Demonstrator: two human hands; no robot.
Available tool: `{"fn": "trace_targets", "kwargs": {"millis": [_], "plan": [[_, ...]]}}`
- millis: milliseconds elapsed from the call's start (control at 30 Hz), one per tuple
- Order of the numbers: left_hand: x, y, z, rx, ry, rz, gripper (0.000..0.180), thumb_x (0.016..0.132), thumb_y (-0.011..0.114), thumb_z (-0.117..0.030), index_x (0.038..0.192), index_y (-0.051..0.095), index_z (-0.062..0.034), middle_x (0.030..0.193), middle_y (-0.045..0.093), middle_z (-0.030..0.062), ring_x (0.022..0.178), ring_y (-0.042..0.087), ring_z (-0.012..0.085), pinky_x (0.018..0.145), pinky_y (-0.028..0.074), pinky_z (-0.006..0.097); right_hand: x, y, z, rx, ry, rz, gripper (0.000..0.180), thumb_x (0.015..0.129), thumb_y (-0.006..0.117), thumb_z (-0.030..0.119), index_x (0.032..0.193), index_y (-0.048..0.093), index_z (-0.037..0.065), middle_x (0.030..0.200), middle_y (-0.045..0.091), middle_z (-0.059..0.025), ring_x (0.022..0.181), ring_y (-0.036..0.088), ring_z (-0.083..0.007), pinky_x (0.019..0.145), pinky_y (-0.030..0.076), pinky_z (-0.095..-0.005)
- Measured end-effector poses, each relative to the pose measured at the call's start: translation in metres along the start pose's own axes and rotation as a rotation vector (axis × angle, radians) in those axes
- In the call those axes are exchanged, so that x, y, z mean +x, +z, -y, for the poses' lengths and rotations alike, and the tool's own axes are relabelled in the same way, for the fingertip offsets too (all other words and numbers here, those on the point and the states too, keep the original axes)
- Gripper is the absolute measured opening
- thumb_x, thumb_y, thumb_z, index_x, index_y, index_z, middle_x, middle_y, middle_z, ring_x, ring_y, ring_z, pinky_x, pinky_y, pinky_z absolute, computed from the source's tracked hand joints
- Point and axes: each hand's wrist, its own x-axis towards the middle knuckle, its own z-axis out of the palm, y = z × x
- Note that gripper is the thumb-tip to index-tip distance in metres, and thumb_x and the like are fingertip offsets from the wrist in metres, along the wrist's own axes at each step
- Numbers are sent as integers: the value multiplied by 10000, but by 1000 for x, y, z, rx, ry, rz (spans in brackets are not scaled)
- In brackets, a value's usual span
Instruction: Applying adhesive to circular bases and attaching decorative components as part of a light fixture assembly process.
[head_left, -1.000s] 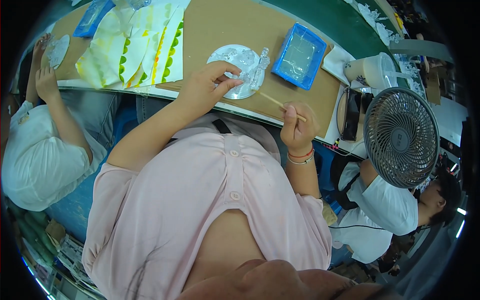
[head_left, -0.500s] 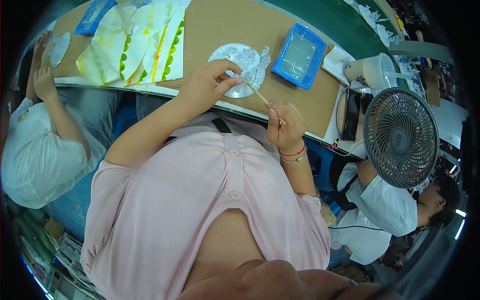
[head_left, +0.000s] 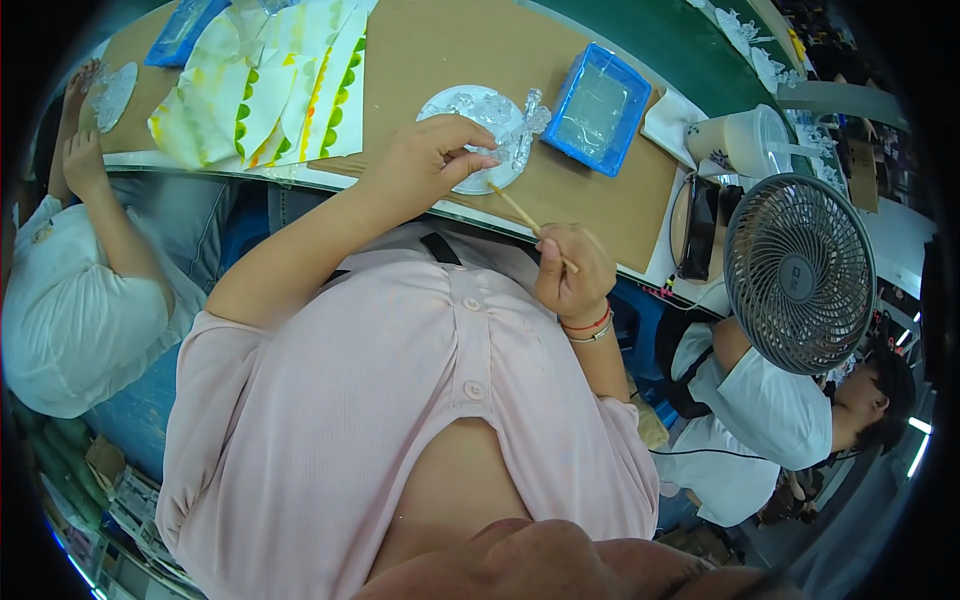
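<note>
Left hand (head_left: 425, 160) curled, fingertips pressing white round plate (head_left: 455, 105) on brown surface (head_left: 440, 50), right hand (head_left: 570, 272) closed around thin wooden stick (head_left: 520, 212), tip by left fingers

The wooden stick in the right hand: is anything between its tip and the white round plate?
Nothing visible. The wooden stick runs from the right hand to the white round plate, where the left hand rests.

The tabletop (head_left: 440, 50) looks like matt brown cardboard. On it, a round white disc (head_left: 470, 140) carries glossy, crinkled clear plastic film (head_left: 515, 125). The thin stick (head_left: 520, 212) looks like pale, smooth wood. The blue tray (head_left: 597, 108) is shiny plastic. At the upper left, printed paper sheets (head_left: 270, 95) look matt.
</note>
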Motion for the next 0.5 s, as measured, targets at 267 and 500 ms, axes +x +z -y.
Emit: {"fn": "trace_targets", "kwargs": {"millis": [267,500], "plan": [[-1,-2,-7,77,-21,18,169,836,701,-89,994,686,-30,935,684,74,781,650,150,695,528,252,9,11,3,97,-64,30,51,857,574,-17,817,600,1,712,641,-117,572,613,-242,534,478,-293],[1,-3,-12,73,-90,47,164,842,702,-102,989,692,-30,889,683,82,738,651,142,681,517,249,1,-1,-21,-77,99,-134,90,872,555,-26,794,583,8,687,638,-100,549,605,-212,517,467,-289]]}}
